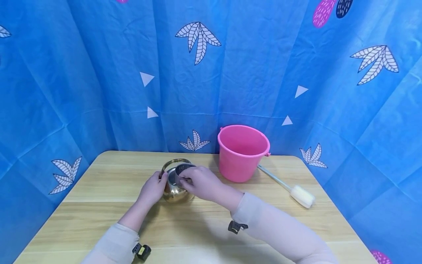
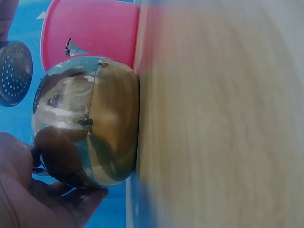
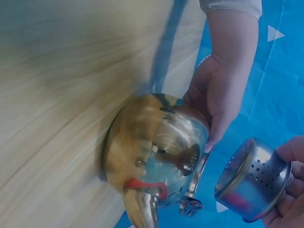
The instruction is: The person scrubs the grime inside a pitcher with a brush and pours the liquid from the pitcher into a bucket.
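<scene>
A shiny gold-toned metal teapot (image 1: 177, 194) stands on the wooden table, its handle (image 1: 178, 160) raised over the uncovered mouth. My left hand (image 1: 153, 190) grips its left side, thumb by the rim and handle base, fingers along the body. Just above the mouth, my right hand (image 1: 203, 183) pinches a perforated metal tea strainer (image 3: 254, 178) by its rim. In the right wrist view the strainer is tilted and apart from the pot, and the spout (image 3: 141, 209) points toward the bottom edge. Small holes cover the strainer's base (image 2: 15, 73) in the left wrist view.
A pink bucket (image 1: 235, 167) stands right of the teapot, behind my right hand. Beside it lies a brush with a white sponge head (image 1: 302, 196) and a pale stick handle (image 1: 275, 177). Blue patterned curtain (image 1: 197, 88) hangs around the table (image 1: 108, 176).
</scene>
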A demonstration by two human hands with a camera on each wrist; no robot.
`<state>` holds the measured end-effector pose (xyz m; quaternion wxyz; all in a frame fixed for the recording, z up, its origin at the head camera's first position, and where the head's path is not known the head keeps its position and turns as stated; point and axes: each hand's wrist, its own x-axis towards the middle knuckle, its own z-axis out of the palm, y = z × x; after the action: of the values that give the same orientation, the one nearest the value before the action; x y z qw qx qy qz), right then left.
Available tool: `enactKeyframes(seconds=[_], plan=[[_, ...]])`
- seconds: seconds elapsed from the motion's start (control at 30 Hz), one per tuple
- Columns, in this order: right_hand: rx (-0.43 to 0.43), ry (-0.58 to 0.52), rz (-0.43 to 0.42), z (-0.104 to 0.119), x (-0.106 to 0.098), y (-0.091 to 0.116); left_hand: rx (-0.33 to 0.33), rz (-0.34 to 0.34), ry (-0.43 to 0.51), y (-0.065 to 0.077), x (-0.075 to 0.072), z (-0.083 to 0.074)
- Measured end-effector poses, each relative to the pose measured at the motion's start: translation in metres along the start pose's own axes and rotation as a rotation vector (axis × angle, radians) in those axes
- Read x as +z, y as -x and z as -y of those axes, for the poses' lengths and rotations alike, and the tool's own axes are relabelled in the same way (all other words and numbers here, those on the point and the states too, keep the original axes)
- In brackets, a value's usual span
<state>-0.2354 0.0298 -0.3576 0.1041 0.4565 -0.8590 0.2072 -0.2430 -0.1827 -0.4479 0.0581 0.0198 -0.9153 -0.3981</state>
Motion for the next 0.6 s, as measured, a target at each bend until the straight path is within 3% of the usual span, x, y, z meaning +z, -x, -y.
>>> enactKeyframes(seconds=[0.6], plan=[[-0.03, -0.033, -0.01, -0.008, -0.002, 0.018, -0.011, 0.003, -0.001, 0.0, 0.0, 0.003]])
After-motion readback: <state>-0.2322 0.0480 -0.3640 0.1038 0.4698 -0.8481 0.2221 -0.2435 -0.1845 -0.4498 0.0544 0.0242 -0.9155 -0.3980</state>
